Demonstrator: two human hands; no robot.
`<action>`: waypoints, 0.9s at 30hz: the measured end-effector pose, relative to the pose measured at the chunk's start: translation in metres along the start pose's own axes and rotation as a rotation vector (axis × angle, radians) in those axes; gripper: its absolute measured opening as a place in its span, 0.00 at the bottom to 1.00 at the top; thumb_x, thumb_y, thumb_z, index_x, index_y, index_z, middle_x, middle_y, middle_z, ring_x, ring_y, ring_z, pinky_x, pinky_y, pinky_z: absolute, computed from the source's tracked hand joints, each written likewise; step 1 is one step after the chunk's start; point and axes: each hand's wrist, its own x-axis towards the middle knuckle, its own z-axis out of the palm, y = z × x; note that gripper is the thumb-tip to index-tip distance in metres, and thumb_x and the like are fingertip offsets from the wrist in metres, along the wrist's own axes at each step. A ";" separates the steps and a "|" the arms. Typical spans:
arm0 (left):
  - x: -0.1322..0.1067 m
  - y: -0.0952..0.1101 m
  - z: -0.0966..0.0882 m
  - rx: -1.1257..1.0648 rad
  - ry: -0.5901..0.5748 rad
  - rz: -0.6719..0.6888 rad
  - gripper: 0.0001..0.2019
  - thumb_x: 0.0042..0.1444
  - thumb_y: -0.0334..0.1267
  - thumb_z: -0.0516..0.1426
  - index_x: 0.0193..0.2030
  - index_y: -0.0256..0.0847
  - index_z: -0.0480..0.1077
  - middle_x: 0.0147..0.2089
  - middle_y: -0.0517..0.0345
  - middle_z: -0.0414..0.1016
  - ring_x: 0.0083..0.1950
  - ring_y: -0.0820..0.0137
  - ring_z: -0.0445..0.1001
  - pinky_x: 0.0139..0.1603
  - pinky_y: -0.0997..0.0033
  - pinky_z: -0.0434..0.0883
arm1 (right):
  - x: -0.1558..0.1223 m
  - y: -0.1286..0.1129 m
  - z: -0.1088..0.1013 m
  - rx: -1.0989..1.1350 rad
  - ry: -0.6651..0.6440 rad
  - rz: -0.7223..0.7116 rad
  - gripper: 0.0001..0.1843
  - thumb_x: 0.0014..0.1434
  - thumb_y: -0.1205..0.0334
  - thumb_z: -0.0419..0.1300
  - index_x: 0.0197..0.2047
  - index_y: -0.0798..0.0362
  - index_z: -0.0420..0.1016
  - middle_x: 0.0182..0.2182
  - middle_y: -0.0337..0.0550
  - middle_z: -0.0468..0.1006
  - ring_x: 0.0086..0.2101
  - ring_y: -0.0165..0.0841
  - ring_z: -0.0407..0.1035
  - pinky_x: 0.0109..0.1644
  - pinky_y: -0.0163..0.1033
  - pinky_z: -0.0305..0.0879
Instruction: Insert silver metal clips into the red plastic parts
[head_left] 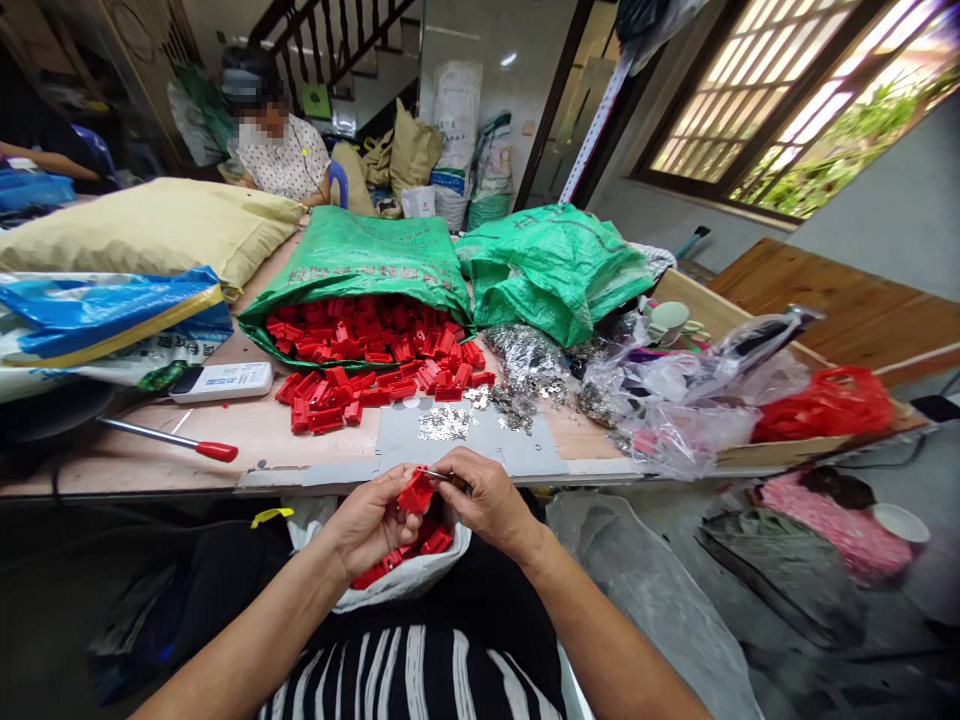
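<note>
My left hand (376, 520) is closed around a small red plastic part (416, 490), held just past the table's front edge. In my right hand (484, 495) is a thin tool with a dark handle and a narrow metal shaft (439, 476), perhaps a screwdriver; its tip meets the red part. Below both hands, a white sack (431, 578) in my lap holds more red parts (436, 540). On the table ahead, red parts (330, 395) spill from an open green sack (375, 250). Small silvery metal pieces (446, 422) lie on a grey sheet (401, 450) beside them.
A lever with a red grip (216, 451) and a white power strip (225, 381) are at left, near a cream sack (150, 225). At right are another green sack (555, 265), clear plastic bags (690, 430) and a red bag (825, 405). A person (281, 150) sits across the table.
</note>
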 end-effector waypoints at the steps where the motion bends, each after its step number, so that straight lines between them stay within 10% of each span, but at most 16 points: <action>1: 0.000 0.000 0.000 -0.014 -0.001 -0.009 0.04 0.58 0.34 0.56 0.39 0.36 0.67 0.25 0.59 0.70 0.18 0.79 0.68 0.17 0.84 0.65 | 0.000 0.000 0.000 0.009 0.000 0.003 0.07 0.60 0.68 0.56 0.39 0.52 0.75 0.33 0.43 0.76 0.35 0.32 0.70 0.41 0.37 0.66; 14: 0.000 -0.001 -0.001 -0.066 -0.033 -0.031 0.03 0.59 0.31 0.54 0.40 0.37 0.65 0.25 0.58 0.71 0.18 0.79 0.68 0.16 0.85 0.64 | -0.005 0.001 0.003 0.004 0.127 -0.087 0.06 0.59 0.70 0.58 0.38 0.52 0.74 0.32 0.44 0.77 0.34 0.32 0.71 0.38 0.36 0.66; 27: 0.001 -0.004 0.000 -0.033 -0.056 -0.002 0.05 0.60 0.35 0.54 0.43 0.38 0.66 0.26 0.59 0.70 0.17 0.80 0.67 0.16 0.84 0.64 | -0.003 -0.005 -0.010 0.158 -0.090 0.116 0.08 0.61 0.64 0.57 0.40 0.53 0.78 0.33 0.43 0.75 0.34 0.31 0.69 0.39 0.35 0.64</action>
